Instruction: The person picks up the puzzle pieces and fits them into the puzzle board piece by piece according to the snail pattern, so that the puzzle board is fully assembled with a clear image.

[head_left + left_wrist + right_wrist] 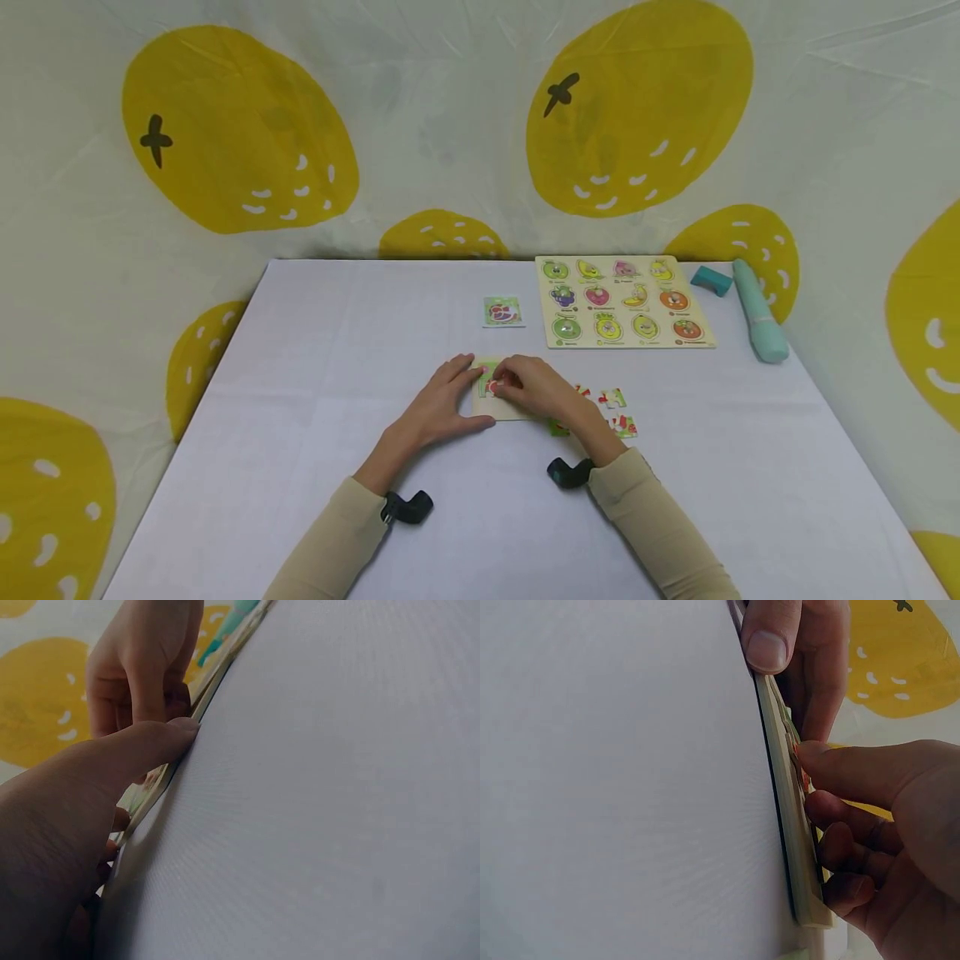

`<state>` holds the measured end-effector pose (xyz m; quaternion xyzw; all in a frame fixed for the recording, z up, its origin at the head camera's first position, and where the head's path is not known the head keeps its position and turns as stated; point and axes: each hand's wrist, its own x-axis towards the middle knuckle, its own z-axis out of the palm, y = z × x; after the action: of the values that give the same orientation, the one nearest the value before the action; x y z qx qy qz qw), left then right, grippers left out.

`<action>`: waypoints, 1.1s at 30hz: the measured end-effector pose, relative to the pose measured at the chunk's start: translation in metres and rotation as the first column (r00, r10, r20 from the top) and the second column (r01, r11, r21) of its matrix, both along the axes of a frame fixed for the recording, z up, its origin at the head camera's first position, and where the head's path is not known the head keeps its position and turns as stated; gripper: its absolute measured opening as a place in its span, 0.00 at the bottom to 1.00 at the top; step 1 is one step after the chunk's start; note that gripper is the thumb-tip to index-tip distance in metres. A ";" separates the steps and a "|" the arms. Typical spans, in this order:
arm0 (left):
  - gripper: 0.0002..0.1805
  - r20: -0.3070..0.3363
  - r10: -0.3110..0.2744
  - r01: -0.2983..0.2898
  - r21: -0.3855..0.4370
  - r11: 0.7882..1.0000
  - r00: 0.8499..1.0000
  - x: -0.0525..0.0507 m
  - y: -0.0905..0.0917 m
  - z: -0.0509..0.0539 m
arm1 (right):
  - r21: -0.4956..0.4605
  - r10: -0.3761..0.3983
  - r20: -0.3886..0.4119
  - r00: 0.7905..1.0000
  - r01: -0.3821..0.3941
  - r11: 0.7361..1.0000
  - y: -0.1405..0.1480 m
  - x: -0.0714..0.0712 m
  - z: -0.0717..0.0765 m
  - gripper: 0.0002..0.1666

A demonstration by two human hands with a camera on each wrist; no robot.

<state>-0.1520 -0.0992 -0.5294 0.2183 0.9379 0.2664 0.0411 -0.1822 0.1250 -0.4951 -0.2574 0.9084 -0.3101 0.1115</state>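
Observation:
A small wooden puzzle tray (501,408) lies flat on the white table, with green-edged pieces in its upper left part. My left hand (442,404) holds the tray from the left. Its thumb (169,739) presses the near edge and its fingers reach the far side. Over the tray, my right hand (538,386) pinches a small red jigsaw piece (492,387) between thumb and fingers, close against the tray surface. Part of that piece is hidden by the fingertips. Loose jigsaw pieces (612,398) with red and green prints lie right of the tray, some partly covered by the right wrist.
A small picture card (502,312) with a fruit print lies behind the tray. At the back right is a wooden fruit board (626,321). Beside it lie a teal curved block (711,281) and a mint-green tapered object (761,325), near the table's right edge.

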 end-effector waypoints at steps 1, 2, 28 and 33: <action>0.49 0.000 0.000 0.000 0.001 1.000 1.000 0.000 0.000 0.000 | 0.002 0.006 -0.003 1.000 -0.006 1.000 0.000 0.000 0.000 0.10; 0.49 -0.001 0.001 -0.001 0.002 1.000 1.000 0.000 0.000 0.000 | 0.008 0.011 -0.007 1.000 -0.011 1.000 -0.001 0.000 0.000 0.10; 0.33 -0.040 -0.026 0.027 0.039 0.999 0.999 -0.001 -0.001 -0.001 | 0.067 0.014 -0.011 1.000 -0.013 0.998 -0.005 0.002 0.004 0.12; 0.32 -0.041 -0.034 0.036 0.031 0.999 0.999 -0.001 -0.001 -0.001 | 0.070 0.010 -0.013 1.000 -0.009 0.997 -0.006 0.002 0.005 0.12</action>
<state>-0.1534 -0.1003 -0.5309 0.2406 0.9302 0.2762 0.0231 -0.1802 0.1195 -0.4905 -0.2598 0.9182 -0.2756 0.1160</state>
